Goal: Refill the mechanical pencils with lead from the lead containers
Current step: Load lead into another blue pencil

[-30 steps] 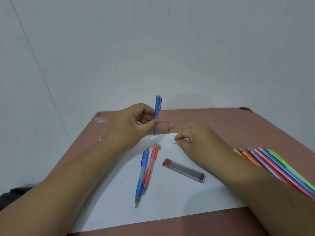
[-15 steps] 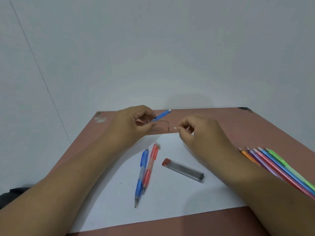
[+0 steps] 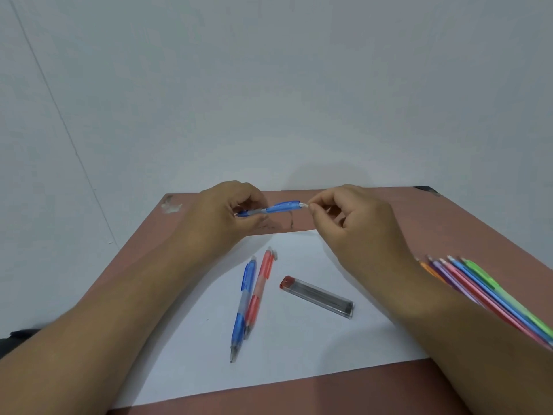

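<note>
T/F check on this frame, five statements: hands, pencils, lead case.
1. The left hand grips a blue mechanical pencil held above the table. True.
2. The right hand pinches a small white piece at that pencil's end. True.
3. The clear rectangular lead container with a red cap is in the right hand. False: it lies on the white paper sheet.
4. A blue and a red mechanical pencil lie side by side on the paper. True.
5. The row of coloured pencils lies at the table's left edge. False: right side.
</note>
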